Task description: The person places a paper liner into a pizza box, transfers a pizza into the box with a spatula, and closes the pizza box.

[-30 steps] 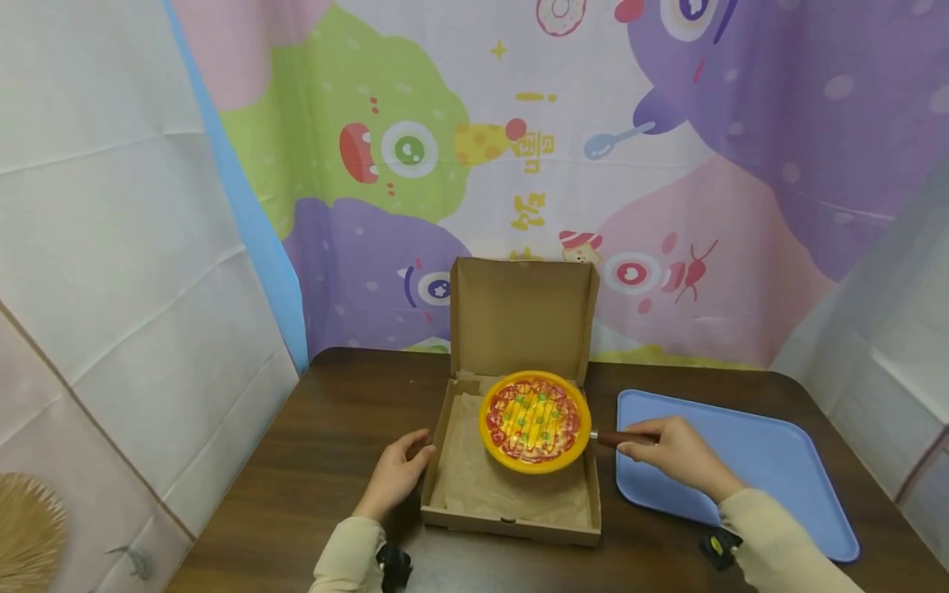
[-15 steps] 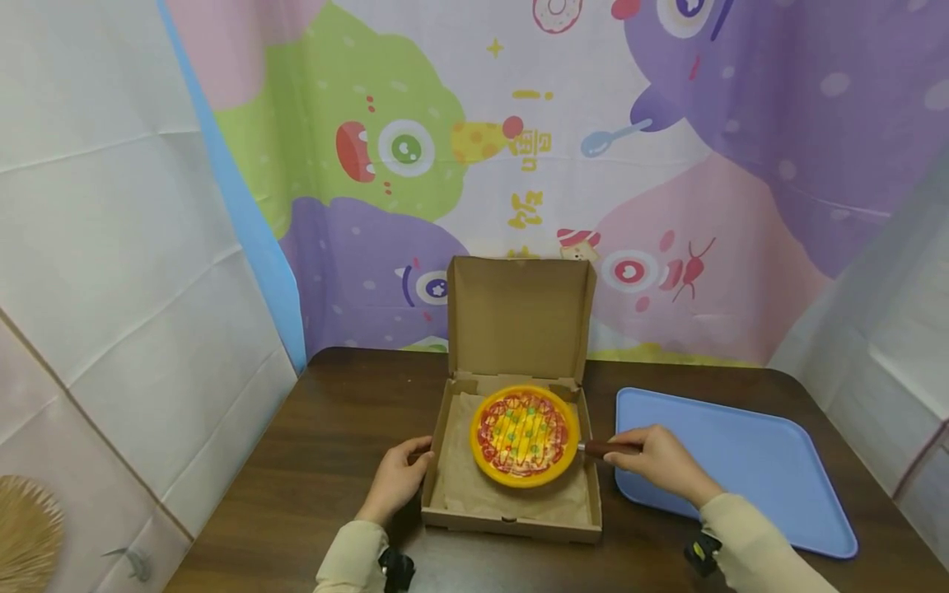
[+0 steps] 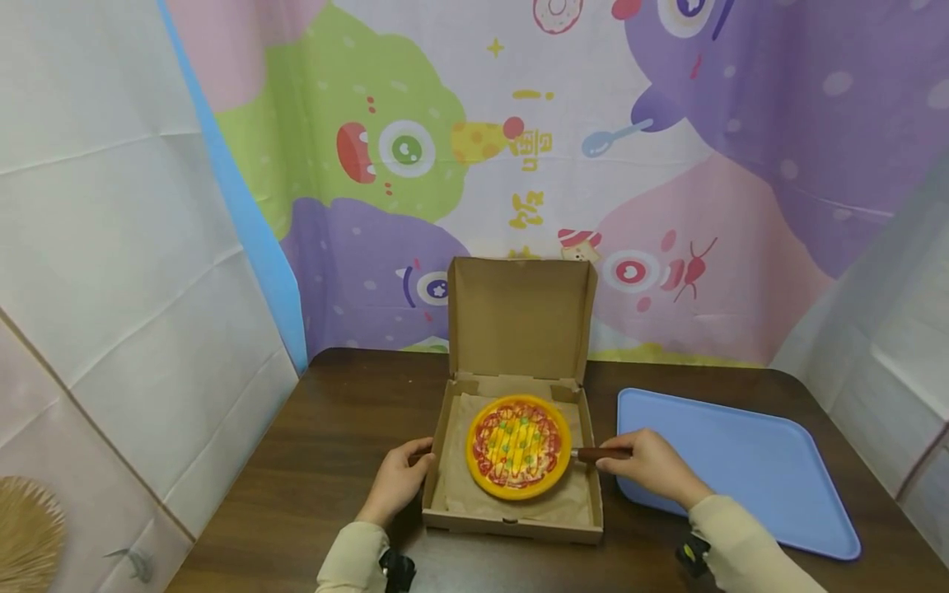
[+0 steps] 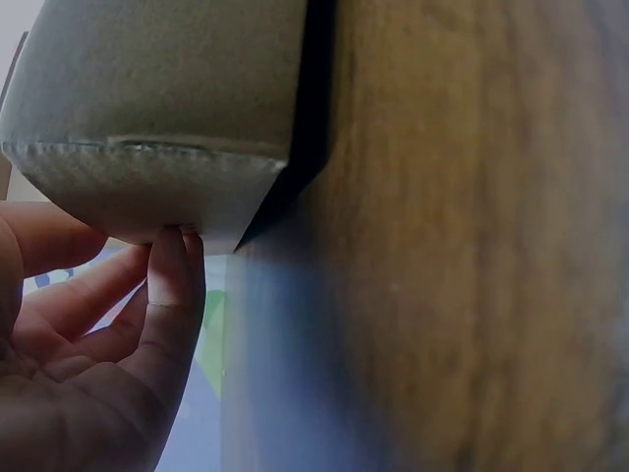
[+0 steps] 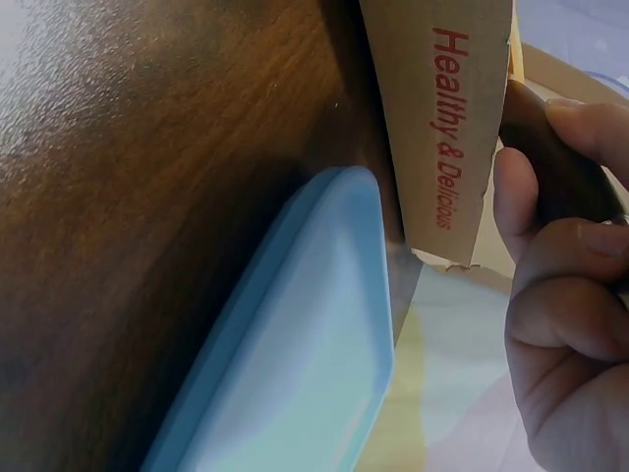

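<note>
A round toy pizza [image 3: 518, 447] with a yellow rim, red edge and green dots is in the open cardboard pizza box [image 3: 474, 511], over its brown paper liner. Whether it rests fully on the liner I cannot tell. My right hand [image 3: 652, 467] grips the brown handle of a pizza server [image 3: 604, 454] across the box's right wall; its blade is hidden beneath the pizza. In the right wrist view, thumb and fingers wrap the dark handle [image 5: 560, 167]. Fingertips of my left hand [image 3: 398, 482] touch the box's outer left wall [image 4: 147, 187], without visibly curling round it.
A blue tray [image 3: 741, 478] lies on the dark wooden table [image 3: 326, 428], just right of the box. Upright behind the pizza is the box lid [image 3: 521, 321]. A cartoon-print curtain [image 3: 400, 272] hangs at the table's back edge.
The pizza has come down and leftward, toward the near part of the box, carried on the server by my right hand. My left hand stays at the box's left side.
</note>
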`<state>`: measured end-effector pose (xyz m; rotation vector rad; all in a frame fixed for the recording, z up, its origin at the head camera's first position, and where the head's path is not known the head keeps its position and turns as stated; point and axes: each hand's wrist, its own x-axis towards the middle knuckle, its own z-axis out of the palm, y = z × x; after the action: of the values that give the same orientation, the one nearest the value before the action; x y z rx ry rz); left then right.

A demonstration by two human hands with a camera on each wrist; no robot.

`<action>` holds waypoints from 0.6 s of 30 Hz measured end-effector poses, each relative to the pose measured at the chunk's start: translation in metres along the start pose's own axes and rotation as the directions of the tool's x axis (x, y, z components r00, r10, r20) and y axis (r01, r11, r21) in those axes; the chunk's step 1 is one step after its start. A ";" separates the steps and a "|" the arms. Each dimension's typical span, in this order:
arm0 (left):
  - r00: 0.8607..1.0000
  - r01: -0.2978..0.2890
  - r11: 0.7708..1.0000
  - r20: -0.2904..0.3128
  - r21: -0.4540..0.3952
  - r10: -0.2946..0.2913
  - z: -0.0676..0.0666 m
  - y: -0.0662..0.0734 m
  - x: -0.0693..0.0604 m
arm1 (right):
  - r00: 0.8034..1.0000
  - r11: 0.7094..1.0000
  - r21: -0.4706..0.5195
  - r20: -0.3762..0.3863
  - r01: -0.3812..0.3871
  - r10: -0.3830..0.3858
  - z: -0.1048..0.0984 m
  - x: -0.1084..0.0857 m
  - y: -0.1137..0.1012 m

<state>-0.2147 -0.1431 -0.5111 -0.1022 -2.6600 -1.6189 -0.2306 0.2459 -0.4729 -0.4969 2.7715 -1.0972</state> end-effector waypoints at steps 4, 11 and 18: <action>1.000 0.004 1.000 0.005 -0.007 -0.004 0.000 0.001 -0.001 | 1.000 1.000 -0.017 0.009 0.000 0.000 0.002 0.000 -0.003; 1.000 -0.005 1.000 0.012 -0.008 0.006 -0.002 0.003 -0.002 | 0.999 0.997 -0.069 -0.003 0.038 -0.038 0.003 0.000 -0.009; 1.000 -0.002 1.000 0.013 0.000 0.002 -0.002 0.003 -0.001 | 0.999 0.993 -0.115 -0.017 0.034 -0.036 0.003 0.000 -0.012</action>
<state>-0.2131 -0.1432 -0.5077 -0.1156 -2.6686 -1.6229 -0.2273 0.2360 -0.4671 -0.5535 2.8648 -0.9577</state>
